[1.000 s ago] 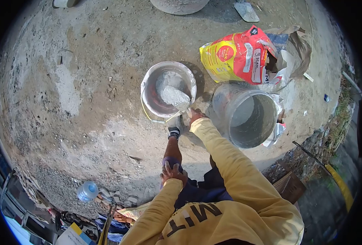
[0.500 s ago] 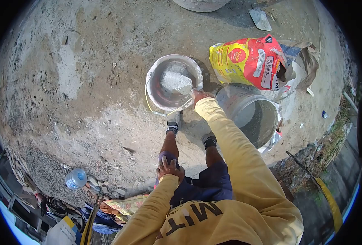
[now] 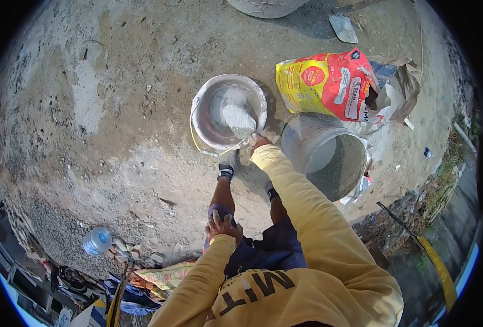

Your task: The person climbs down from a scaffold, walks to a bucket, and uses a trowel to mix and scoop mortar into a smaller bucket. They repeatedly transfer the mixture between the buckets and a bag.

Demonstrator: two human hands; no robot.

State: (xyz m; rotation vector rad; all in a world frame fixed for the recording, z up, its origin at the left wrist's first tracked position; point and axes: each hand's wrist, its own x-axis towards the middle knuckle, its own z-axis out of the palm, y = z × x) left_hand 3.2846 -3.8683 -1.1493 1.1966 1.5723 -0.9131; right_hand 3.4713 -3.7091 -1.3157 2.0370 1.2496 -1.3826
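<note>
My right hand [image 3: 259, 141] is closed at the near right rim of a round bucket [image 3: 200, 128], around the handle of a trowel, most of which the fingers hide. The trowel's pale, coated blade [image 3: 239, 120] lies tilted inside the bucket, over grey, wet-looking material [image 3: 219, 106]. A wire bail hangs down the bucket's near left side. My left hand [image 3: 223, 226] rests on my left knee with its fingers spread, holding nothing.
Right of the bucket, a larger tub [image 3: 307, 141] lies tipped with its mouth towards me. Behind it sits a torn red and yellow bag [image 3: 328, 82]. A flat plate [image 3: 343, 29] lies farther back. A clear water jug [image 3: 97, 240] stands at left among stones.
My right hand has drawn closer to my body, and the trowel blade has shifted towards the bucket's near right rim. My left hand stays on the knee.
</note>
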